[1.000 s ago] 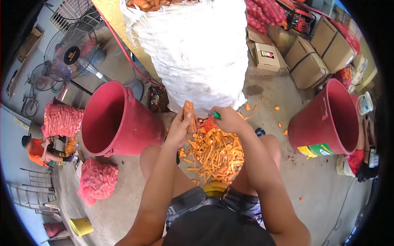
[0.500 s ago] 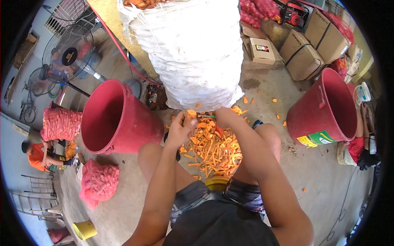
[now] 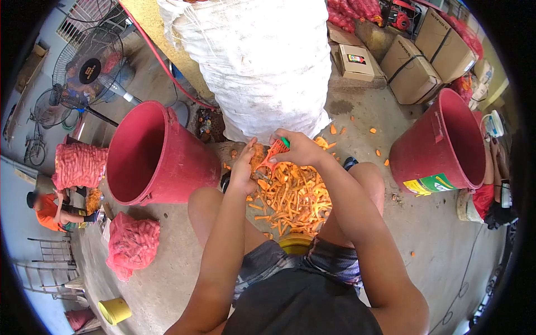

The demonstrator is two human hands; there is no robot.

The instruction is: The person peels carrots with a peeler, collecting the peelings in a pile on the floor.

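Note:
My left hand [image 3: 243, 172] grips a carrot [image 3: 257, 154] held over the floor between my knees. My right hand [image 3: 300, 149] holds a red peeler with a green handle tip [image 3: 273, 153], its blade against the carrot. Below both hands lies a heap of orange carrot peelings [image 3: 293, 198] on the concrete. A tall white sack [image 3: 262, 61] stands just beyond my hands.
A red bucket [image 3: 146, 162] stands at my left, another red bucket [image 3: 446, 145] at my right. Red mesh bags of carrots [image 3: 133, 244] lie left. A floor fan [image 3: 84, 70], cardboard boxes [image 3: 410, 61], a yellow cup [image 3: 114, 310] and a seated person in orange [image 3: 47, 209] surround me.
The carrot was turned end-on half a second ago; now it is upright again. The right hand has drawn back up, and the red peeler shows against the carrot.

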